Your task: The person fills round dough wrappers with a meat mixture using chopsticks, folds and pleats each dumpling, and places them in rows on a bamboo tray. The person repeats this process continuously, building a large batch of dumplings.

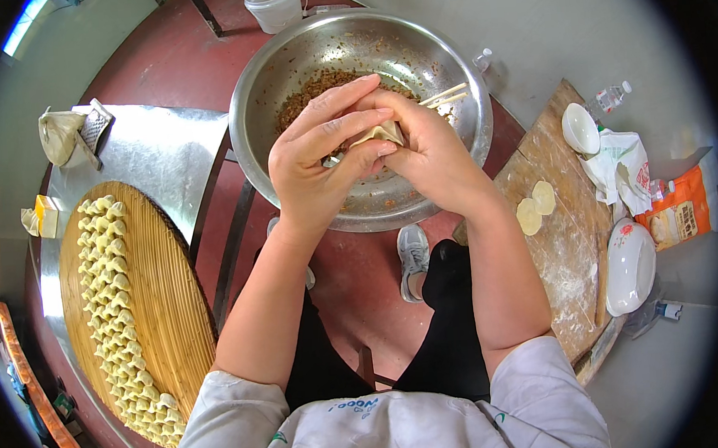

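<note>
Both my hands meet over a large stainless steel basin [256,187] that holds minced filling [324,88]. My left hand [328,139] and my right hand [425,141] grip one dumpling [381,135] between their fingertips; the fingers partly cover it. A pair of chopsticks [447,96] rests in the basin, just beyond my right hand. To the left, rows of folded dumplings [111,291] stand on a round woven tray [164,300]. On the right, two round dough wrappers [543,197] lie touching on a floured wooden board [561,260].
A white bowl [580,128], a plastic bag [620,168], a white dish [630,267] and an orange flour bag [677,214] sit along the board's right side. A white bucket [274,8] stands behind the basin. A grater [96,124] lies on the metal table [153,144].
</note>
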`<control>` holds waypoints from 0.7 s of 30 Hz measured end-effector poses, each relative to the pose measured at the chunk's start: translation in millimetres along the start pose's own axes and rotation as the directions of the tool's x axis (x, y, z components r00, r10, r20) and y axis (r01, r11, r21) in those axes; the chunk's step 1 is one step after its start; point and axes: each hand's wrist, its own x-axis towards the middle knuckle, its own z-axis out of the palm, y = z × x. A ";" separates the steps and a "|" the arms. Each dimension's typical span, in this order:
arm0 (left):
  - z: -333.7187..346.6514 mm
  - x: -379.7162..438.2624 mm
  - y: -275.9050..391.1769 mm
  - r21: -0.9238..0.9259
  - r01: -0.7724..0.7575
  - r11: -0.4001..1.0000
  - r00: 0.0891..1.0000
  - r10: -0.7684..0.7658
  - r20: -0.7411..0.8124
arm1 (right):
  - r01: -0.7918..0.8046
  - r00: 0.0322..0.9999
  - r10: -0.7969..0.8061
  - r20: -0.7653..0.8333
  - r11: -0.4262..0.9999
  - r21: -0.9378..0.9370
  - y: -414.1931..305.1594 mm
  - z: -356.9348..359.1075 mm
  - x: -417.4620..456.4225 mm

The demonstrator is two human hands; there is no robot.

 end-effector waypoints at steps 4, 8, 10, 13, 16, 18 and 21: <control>7.9 0.4 -0.8 -0.056 0.004 0.998 0.997 -0.008 -0.074 | 0.031 1.000 -0.030 0.007 0.998 -0.063 -5.0 -2.6 -0.2; 11.0 -0.5 -3.0 -0.059 -0.008 0.998 0.991 0.000 -0.131 | 0.057 0.998 -0.057 0.004 0.992 -0.116 -1.8 -4.4 0.7; 12.2 -2.2 -2.0 -0.035 0.003 0.999 0.984 -0.009 -0.179 | 0.122 0.992 -0.125 -0.003 0.971 -0.206 6.3 -4.0 1.4; 10.2 0.0 4.2 -0.042 0.041 0.998 0.980 -0.048 -0.192 | 0.053 0.997 -0.051 0.056 0.997 -0.049 6.5 -2.2 -0.5; 7.5 1.0 6.1 -0.015 0.070 0.997 0.986 -0.071 -0.149 | -0.067 0.995 0.056 0.083 0.990 0.123 9.4 1.6 -2.0; 4.6 2.0 6.6 -0.154 0.155 0.976 0.980 -0.172 -0.102 | -0.074 0.990 0.047 0.132 0.976 0.207 8.0 0.8 -1.4; 0.5 -1.5 2.6 -0.285 0.247 0.926 0.968 -0.251 0.022 | -0.111 0.980 0.057 0.193 0.952 0.285 1.7 0.3 -2.4</control>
